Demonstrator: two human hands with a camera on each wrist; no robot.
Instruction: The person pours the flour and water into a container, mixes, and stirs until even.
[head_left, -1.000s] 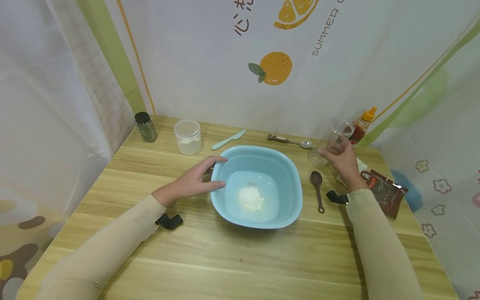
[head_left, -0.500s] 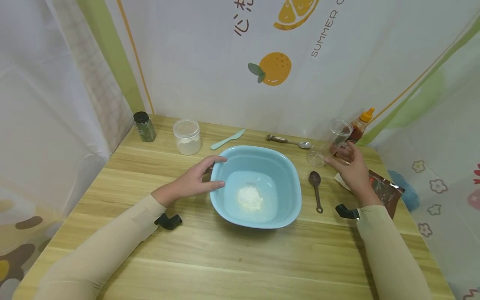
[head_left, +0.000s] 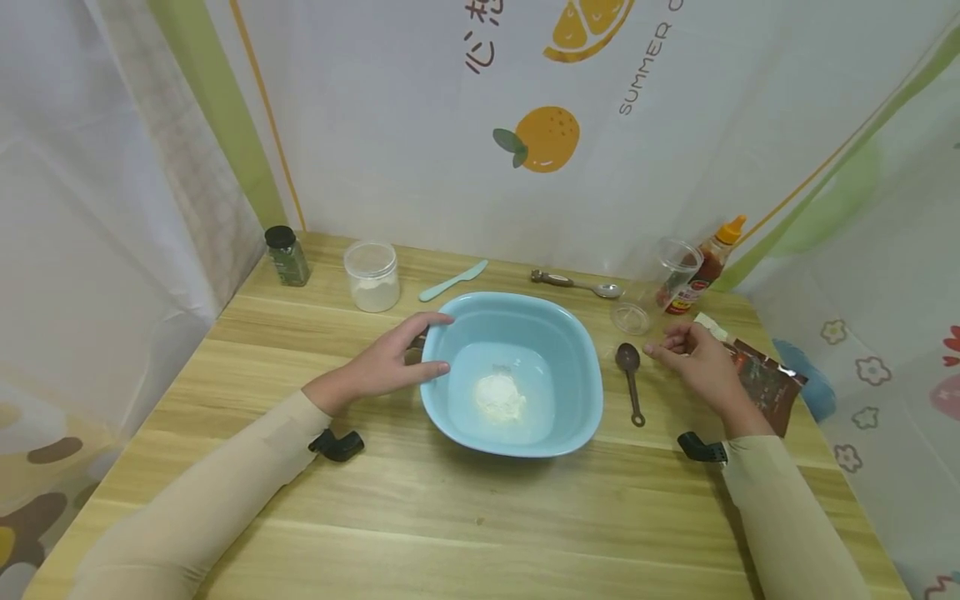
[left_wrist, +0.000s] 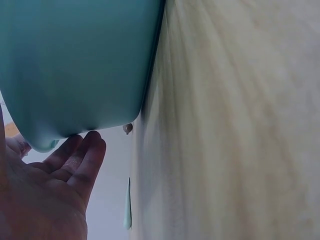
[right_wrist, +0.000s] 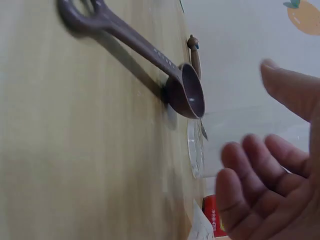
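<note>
A light blue basin (head_left: 562, 333) stands mid-table with a heap of white powder (head_left: 500, 397) on its bottom. My left hand (head_left: 382, 358) holds its left rim, thumb and index finger over the edge; in the left wrist view the other fingers press its outer wall (left_wrist: 75, 60). My right hand (head_left: 701, 365) is empty, fingers loosely bent, above the table's right side. Just left of it lies a brown measuring spoon (head_left: 629, 367). Behind it stands a clear plastic cup (head_left: 651, 287), upright beside a red sauce bottle (head_left: 693, 279) with an orange cap.
A brown packet (head_left: 768, 387) lies beneath and right of my right hand. Along the back are a black-lidded herb jar (head_left: 288, 258), a clear jar of white powder (head_left: 372, 279), a pale green knife (head_left: 453, 281) and a metal spoon (head_left: 577, 284). A printed curtain (head_left: 420, 150) hangs behind.
My right hand has let go of the clear cup, now standing by the sauce bottle, and drawn back toward me. The left hand stays on the basin.
</note>
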